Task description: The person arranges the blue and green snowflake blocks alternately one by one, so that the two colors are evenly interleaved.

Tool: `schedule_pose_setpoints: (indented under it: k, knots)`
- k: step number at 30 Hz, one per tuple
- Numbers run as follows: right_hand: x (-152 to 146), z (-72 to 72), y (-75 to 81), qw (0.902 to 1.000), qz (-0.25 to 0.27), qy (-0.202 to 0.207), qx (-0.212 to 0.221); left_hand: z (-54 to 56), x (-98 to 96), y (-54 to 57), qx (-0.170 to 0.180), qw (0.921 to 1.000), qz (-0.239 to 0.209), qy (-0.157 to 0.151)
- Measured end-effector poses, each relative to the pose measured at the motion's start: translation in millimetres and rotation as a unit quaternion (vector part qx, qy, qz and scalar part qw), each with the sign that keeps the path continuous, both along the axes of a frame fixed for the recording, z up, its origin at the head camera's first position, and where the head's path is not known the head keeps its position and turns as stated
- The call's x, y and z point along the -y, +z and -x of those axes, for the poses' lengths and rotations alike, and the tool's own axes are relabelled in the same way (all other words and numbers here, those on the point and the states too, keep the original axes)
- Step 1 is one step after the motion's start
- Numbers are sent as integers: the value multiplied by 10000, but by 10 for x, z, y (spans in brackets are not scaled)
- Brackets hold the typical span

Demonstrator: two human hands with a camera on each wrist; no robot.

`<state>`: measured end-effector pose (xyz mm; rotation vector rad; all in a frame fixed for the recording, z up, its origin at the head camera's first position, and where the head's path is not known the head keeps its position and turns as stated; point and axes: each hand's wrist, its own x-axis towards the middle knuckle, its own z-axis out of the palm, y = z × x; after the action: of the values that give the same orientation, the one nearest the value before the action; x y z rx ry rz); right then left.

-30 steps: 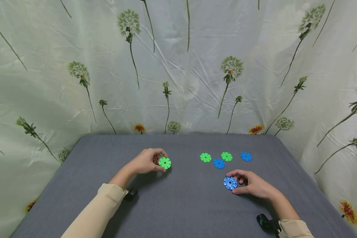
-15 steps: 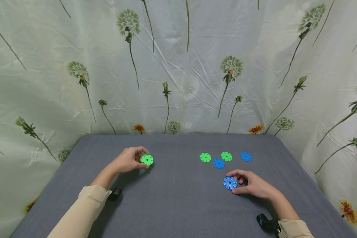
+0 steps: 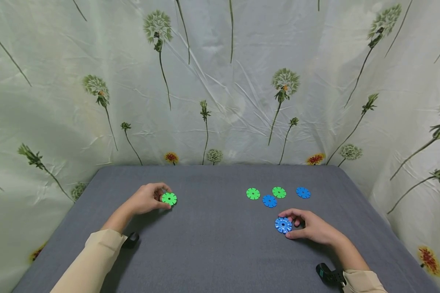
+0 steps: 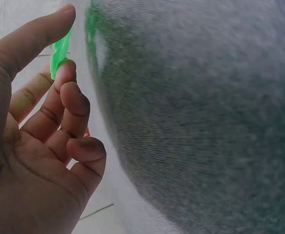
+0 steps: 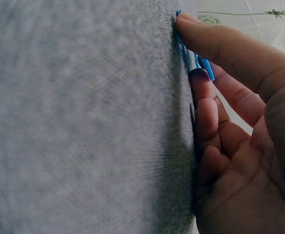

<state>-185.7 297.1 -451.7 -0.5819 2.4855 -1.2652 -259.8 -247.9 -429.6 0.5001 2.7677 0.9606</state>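
Note:
My left hand (image 3: pixel 149 198) pinches a green notched disc (image 3: pixel 169 199) between thumb and fingers, over the left half of the table. In the left wrist view the same green disc (image 4: pixel 60 53) shows edge-on between the thumb and a finger, with the other fingers curled loosely below. On the right, my right hand (image 3: pixel 313 228) grips a glossy blue notched disc (image 3: pixel 283 225) by its edge, low at the tabletop. The right wrist view shows blue edges (image 5: pixel 205 68) beside the fingers, mostly hidden behind the thumb.
Beyond the right hand lie two green discs, one on the left (image 3: pixel 253 193) and one farther right (image 3: pixel 279 192), a blue disc (image 3: pixel 269 201) between them, and another blue disc (image 3: pixel 303 192). The grey table (image 3: pixel 220 252) ends at a flowered curtain (image 3: pixel 238 93).
My left hand has moved left across the table with the green disc, slowing toward now. The right hand with its blue disc and the loose discs have stayed put.

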Motion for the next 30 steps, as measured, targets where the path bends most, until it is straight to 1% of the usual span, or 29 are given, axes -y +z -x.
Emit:
schedule_pose_setpoints:
  k: [5, 12, 16, 19, 21, 25, 30]
  knots:
    - [3, 1, -4, 10000, -70, 11, -65, 2, 39, -35, 130, 9997, 42, -184]
    - [4, 0, -6, 9999, -77, 8, -70, 29, 42, -58, 349, 9992, 19, -173]
    - [1, 3, -6, 9999, -115, -15, -66, 48, 31, -62, 411, 9989, 31, -212]
    - [4, 5, -5, 9999, -115, -29, -41, 57, 31, -68, 396, 9989, 21, -265]
    - [6, 5, -7, 9999, -97, -37, -16, 61, 35, -73, 425, 9987, -19, -278]
    - [7, 1, -7, 10000, -48, -46, 17, 56, 60, -75, 540, 9974, -192, -426]
    - [16, 1, 4, 10000, -53, -40, -50, 35, 94, -61, 676, 9953, -457, -525]
